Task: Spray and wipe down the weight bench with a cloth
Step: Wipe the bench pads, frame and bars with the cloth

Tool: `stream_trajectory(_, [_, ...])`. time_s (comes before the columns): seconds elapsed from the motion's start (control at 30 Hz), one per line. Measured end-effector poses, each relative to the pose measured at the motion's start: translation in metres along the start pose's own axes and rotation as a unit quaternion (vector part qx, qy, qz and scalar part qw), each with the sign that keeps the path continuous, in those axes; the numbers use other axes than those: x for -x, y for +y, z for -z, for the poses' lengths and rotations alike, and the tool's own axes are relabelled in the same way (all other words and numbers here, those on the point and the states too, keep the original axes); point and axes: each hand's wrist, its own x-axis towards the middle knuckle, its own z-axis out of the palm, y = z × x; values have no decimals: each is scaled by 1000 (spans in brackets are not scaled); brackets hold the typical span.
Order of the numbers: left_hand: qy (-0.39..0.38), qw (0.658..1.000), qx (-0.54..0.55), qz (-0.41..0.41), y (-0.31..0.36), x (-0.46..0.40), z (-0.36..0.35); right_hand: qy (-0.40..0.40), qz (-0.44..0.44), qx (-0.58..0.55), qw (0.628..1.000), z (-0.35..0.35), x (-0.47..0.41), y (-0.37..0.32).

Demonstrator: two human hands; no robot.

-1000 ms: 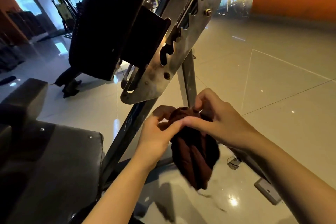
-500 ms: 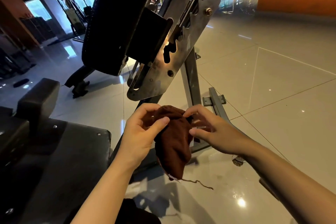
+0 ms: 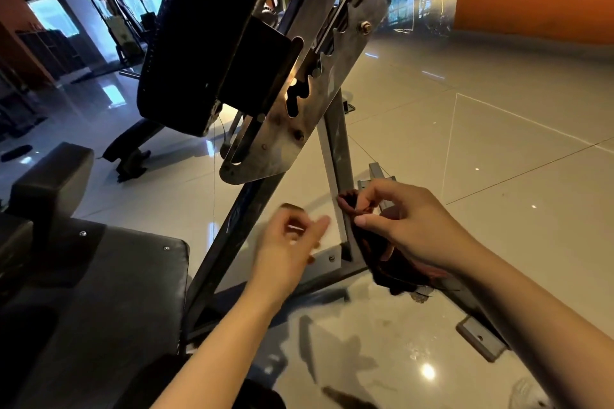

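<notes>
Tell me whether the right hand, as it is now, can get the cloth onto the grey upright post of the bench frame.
Probably yes: the right hand already pinches the cloth right beside the upright post, and nothing lies between them.

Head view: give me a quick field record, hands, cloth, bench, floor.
left hand: blurred, off the cloth, grip unclear
right hand: pinches the cloth
cloth: dark brown, hangs from the right hand beside the grey frame upright
backrest pad: black, steeply inclined
seat pad: dark, lower left
floor: glossy tiles
spray bottle: not in view
</notes>
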Motion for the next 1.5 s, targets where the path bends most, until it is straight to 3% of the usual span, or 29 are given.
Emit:
stream_trajectory(0.07, [-113,993,15,-21,7,13,-14,36,-20,12,999,1,-2,1])
stream_trajectory(0.13, [-149,987,14,-49,12,20,-26,37,-22,36,998,3,-3,-1])
stream_trajectory(0.3, [-71,992,-61,-87,12,19,-35,19,-18,27,999,-2,-4,-6])
stream_trajectory(0.4, [-76,990,-54,-101,11,13,-24,21,-36,-59,997,1,-6,-8])
stream_trajectory(0.5, [-64,995,-12,-77,11,6,-13,46,-32,-68,996,4,-7,-10])
stream_trajectory(0.7, [44,996,66,-51,9,-12,22,159,-26,43,986,26,-15,-6])
stream_trajectory(0.8, [49,994,74,-61,5,-15,37,162,-30,37,986,44,-12,-9])
stream_trajectory(0.97, [22,996,79,-26,4,-15,47,158,-42,149,975,56,-7,-15])
stream_trajectory(1.07, [57,996,56,-34,3,-15,44,151,-33,229,961,60,-2,-20])
stream_trajectory(1.17, [87,994,58,-12,-2,-18,45,139,-33,212,967,71,2,-12])
stream_trajectory(1.3, [87,989,-109,-39,-11,-17,52,115,-56,92,987,78,0,3])
stream_trajectory(1.5, [127,929,-314,-151,-10,-19,54,84,-60,17,995,85,0,8])
